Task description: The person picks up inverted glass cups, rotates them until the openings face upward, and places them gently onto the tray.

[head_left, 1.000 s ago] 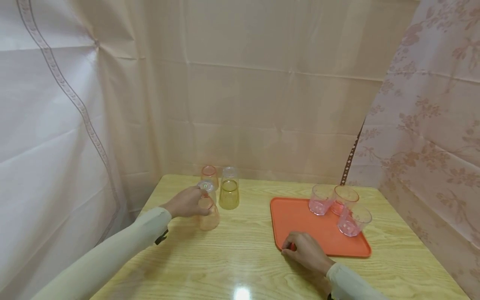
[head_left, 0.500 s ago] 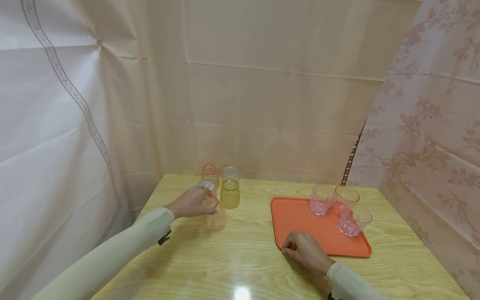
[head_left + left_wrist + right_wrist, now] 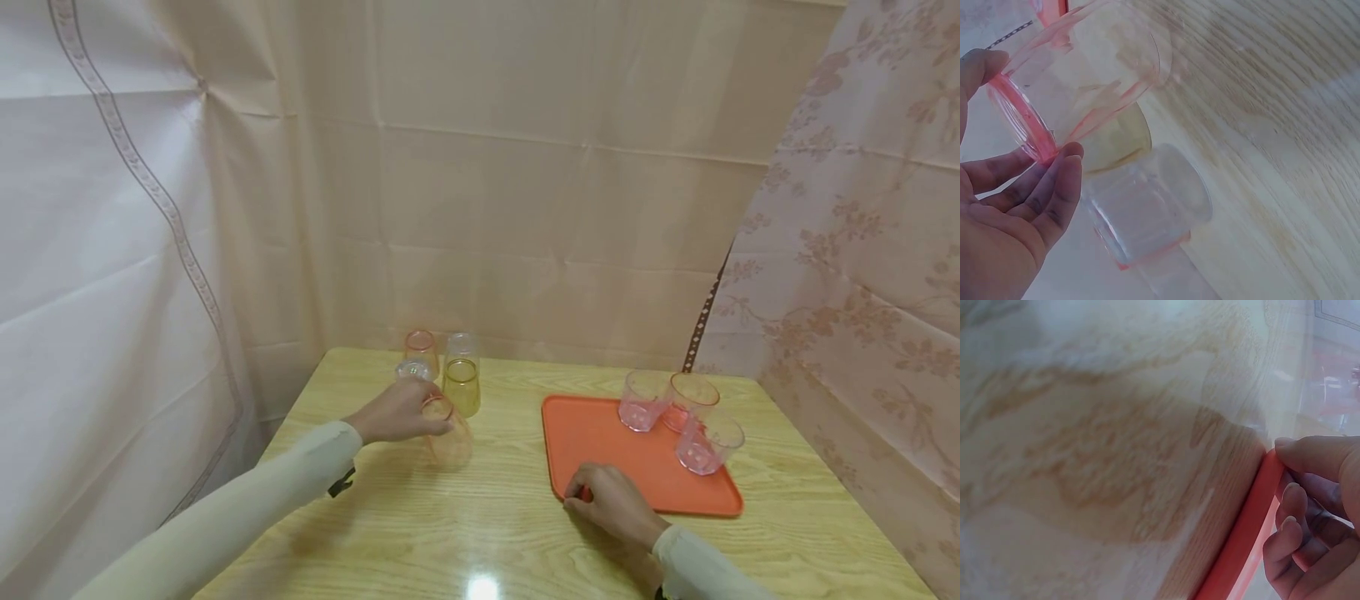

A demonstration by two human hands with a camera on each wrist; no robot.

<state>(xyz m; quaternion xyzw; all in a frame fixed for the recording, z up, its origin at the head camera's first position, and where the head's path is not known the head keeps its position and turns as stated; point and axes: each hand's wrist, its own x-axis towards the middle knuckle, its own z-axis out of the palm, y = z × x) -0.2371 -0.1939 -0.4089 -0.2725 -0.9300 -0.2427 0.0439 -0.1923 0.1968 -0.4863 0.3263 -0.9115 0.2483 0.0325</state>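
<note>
Clearly tilted, the see-through orange cup (image 3: 448, 433) has a thick pink base.

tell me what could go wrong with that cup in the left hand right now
The left hand holds the orange cup tilted, only by its rim in a fingertip grip, so it could slip and drop onto the table. It is close to the yellow cup and clear cup, and might knock them. The right hand pinches the tray; a tug could topple its three pink cups.
</note>
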